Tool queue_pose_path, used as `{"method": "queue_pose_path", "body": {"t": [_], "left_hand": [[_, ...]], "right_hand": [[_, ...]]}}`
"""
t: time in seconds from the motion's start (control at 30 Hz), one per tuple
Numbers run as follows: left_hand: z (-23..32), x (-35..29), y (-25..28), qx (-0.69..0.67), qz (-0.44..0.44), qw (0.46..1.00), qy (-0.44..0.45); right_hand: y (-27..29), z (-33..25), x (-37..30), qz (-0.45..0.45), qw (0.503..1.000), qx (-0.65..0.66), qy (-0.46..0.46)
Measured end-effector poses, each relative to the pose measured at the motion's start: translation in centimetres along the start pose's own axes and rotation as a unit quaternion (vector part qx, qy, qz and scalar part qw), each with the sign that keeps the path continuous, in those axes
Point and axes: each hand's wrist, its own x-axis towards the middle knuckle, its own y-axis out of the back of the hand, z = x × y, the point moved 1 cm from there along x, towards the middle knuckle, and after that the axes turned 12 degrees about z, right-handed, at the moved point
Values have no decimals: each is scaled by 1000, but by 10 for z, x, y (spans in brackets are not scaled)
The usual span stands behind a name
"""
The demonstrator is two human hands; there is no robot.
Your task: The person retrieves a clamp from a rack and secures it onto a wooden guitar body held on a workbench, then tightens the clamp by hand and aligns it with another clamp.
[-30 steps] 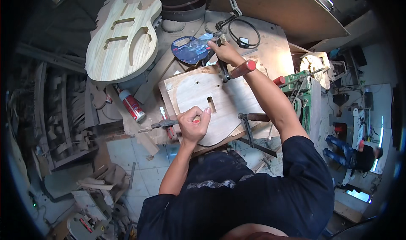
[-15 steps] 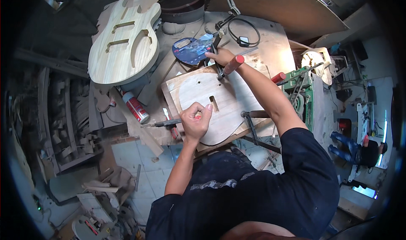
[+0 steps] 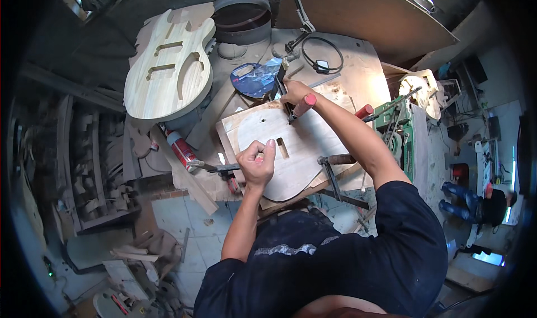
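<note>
A pale, guitar-body-shaped wooden blank (image 3: 305, 167) with a small slot cut in it lies on a larger board in front of me. My left hand (image 3: 256, 164) is a closed fist over its left side, with a dark metal clamp bar (image 3: 215, 167) running into it. At the blank's far edge, my right hand (image 3: 293, 92) is closed around a bar clamp, whose red handle (image 3: 304, 105) points up beside my wrist. My palm hides part of that clamp. Another clamp (image 3: 331, 175) grips the near right edge.
A routed guitar body (image 3: 170, 69) rests at the back left. Beside it are a blue template-like piece (image 3: 254, 80), a coiled black cable (image 3: 323, 52) and a red spray can (image 3: 182, 150). A green machine (image 3: 391, 119) stands right. Another person (image 3: 475, 203) is far right.
My right hand has drawn slightly nearer, its thumb no longer stretched out to the left. My left fist stays about where it was. The whole view has shifted a little.
</note>
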Motion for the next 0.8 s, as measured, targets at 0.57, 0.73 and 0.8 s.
{"method": "queue_pose_path", "body": {"t": [0.57,0.73,0.8], "left_hand": [[-51,117,-32,71,-227,963,124],[-102,141,-100,156,-222,958,91],[-122,141,-119,107,-208,963,135]], "right_hand": [[86,-53,-41,-136,971,167,-104],[121,-65,-76,-124,954,271,-37],[124,-66,-91,-58,984,143,91]]}}
